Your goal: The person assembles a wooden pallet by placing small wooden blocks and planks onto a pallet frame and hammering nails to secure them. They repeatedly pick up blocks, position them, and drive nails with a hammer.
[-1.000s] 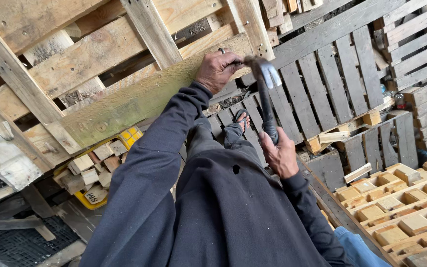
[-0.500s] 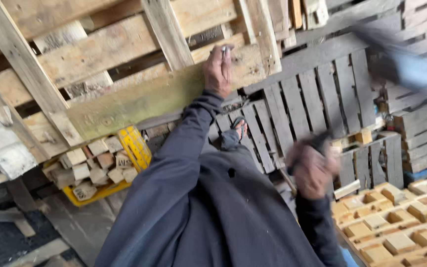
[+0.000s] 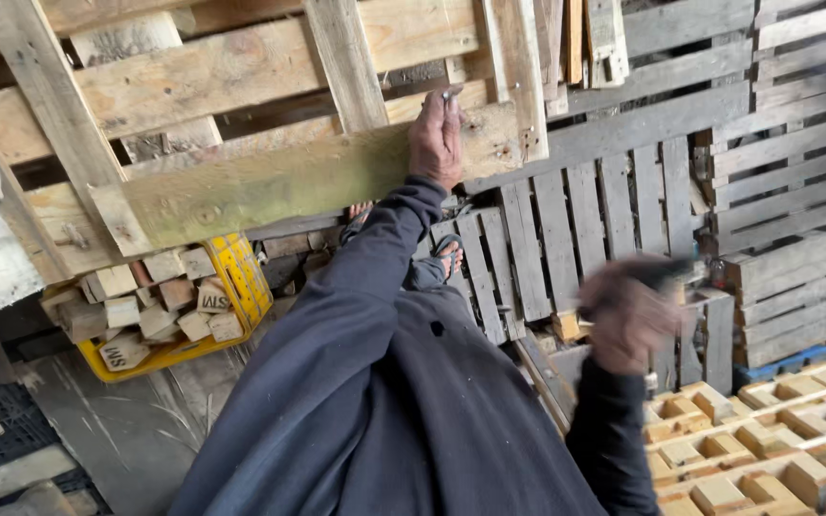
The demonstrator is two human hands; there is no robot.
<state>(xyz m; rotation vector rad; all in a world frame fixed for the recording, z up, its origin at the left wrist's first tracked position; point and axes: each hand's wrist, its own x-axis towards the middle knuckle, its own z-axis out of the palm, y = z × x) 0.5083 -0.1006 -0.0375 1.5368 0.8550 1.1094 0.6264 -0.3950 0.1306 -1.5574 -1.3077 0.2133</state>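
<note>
— Hands first: our left hand (image 3: pixel 437 139) sits at 12 o'clock, fingers pinching a small nail (image 3: pixel 450 95) upright against the greenish plank (image 3: pixel 279 186) of the tilted wooden pallet (image 3: pixel 193 76). Agreed?

— Agreed. Our right hand (image 3: pixel 628 315) is at 3 o'clock, blurred, clenched round a dark handle; we think it is a hammer (image 3: pixel 666 277), but its head is too smeared to tell.

— What surrounds us?

— At 9 o'clock, 1 yellow crate (image 3: pixel 241 277) full of wooden blocks (image 3: pixel 145 301). Grey pallets (image 3: pixel 662 182) lean from 1 to 3 o'clock, and pale block pallets (image 3: pixel 767 430) lie at 4 o'clock. A sandalled foot (image 3: pixel 446 258) shows just below the plank.

— How do we do this well, in our judgement?

— We keep the nail square to the plank, pinch it low with fingertips clear of its head, tap lightly first, then let go before any full blow. We brace the plank so it cannot bounce.
</note>
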